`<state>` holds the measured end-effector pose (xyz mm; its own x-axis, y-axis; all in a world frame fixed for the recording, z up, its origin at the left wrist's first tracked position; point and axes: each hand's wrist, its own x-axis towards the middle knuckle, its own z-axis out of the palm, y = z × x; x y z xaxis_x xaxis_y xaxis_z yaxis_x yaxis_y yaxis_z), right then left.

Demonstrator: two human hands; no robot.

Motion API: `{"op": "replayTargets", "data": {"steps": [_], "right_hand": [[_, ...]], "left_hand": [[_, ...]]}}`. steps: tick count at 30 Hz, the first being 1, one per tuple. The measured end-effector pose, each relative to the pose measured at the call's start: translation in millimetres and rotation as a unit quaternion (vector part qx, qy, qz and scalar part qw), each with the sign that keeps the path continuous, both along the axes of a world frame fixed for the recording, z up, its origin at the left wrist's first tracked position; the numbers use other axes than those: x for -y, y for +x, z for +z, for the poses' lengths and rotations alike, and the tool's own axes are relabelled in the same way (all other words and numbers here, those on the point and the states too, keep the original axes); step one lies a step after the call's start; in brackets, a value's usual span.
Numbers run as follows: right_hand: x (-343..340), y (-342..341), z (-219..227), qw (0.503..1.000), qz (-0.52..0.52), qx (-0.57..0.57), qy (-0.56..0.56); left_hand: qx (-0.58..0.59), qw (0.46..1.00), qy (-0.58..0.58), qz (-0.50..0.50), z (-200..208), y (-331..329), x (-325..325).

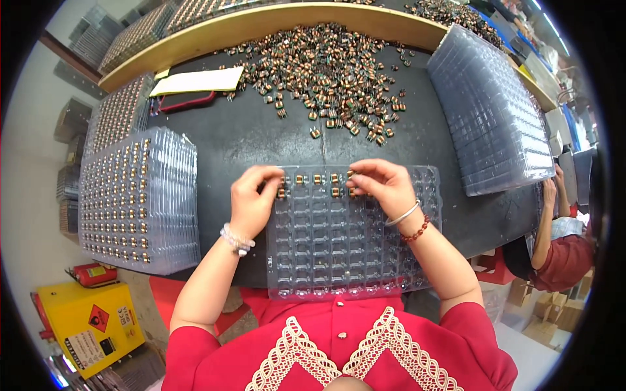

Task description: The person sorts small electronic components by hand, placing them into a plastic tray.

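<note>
Filled trays: a stack of clear blister trays at the desk's left edge, their cells holding small copper-wound coils; further filled trays lie behind it.
Left hand: fingers curled, tips pinched at the upper left corner of the clear tray; what they pinch is too small to tell, though a coil sits just beside the fingertips.
Clear tray: a gridded plastic tray flat on the dark desk, directly before the person; only its top rows hold coils, the remaining cells bare.
Loose coils: a wide heap at the far middle of the desk, well apart from the tray.
Right hand: fingers bent downward over the tray's top rows, tips touching coils there; bracelets at the wrist.
Empty trays: a stack of clear trays at the desk's right.
</note>
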<state>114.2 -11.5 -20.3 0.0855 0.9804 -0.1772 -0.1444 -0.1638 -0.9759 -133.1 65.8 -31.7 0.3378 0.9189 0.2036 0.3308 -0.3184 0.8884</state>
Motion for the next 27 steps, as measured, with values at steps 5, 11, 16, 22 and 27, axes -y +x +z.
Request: {"op": "replayTargets", "data": {"steps": [5, 11, 16, 22, 27], "right_hand": [[-5.3, -0.8, 4.5, 0.998, -0.025, 0.060, 0.007], [-10.3, -19.8, 8.6, 0.998, -0.001, 0.056, -0.009], [-18.6, -36.6, -1.0, 0.947, 0.040, 0.310, 0.074], [-18.5, -49.2, -13.5, 0.844, 0.047, 0.483, 0.230], [-18.8, -51.4, -14.6, 0.798, 0.021, 0.545, 0.255]], "left_hand": [[-0.090, 0.988, 0.108, 0.062, -10.3, 40.2, -86.9], [-0.251, 0.953, 0.152, 0.070, -14.3, 51.2, -116.3], [-0.136, 0.987, 0.090, 0.015, -5.4, 36.0, -91.5], [-0.076, 0.975, 0.168, -0.126, 1.0, 16.4, -16.3], [-0.157, 0.934, 0.290, -0.136, -3.4, 4.4, 1.9]]}}
